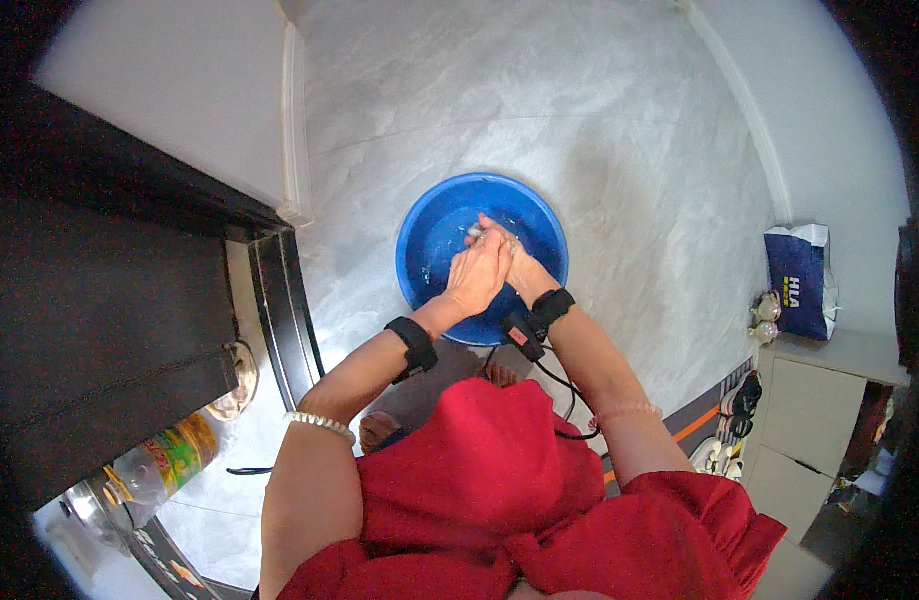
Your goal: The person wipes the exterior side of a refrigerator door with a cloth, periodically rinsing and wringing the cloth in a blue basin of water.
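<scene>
A round blue plastic basin (429, 225) stands on the floor in front of me, with what looks like water and some suds in it. Over the basin my left hand (478, 274) and my right hand (521, 259) are pressed together, the left lying over the right. Something small and whitish shows at the fingertips; whether it is foam or an object I cannot tell. Black straps circle both wrists, and a small black device (523, 337) with a cable hangs by the right wrist, near the basin's lower rim. The palms are hidden.
Grey marble-look floor (639, 225) surrounds the basin. At the right are a cabinet (804, 397), a dark blue paper bag (797, 285) and shoes (743, 397). A large plastic bottle (163, 461) lies at the lower left, beside dark furniture (107, 285).
</scene>
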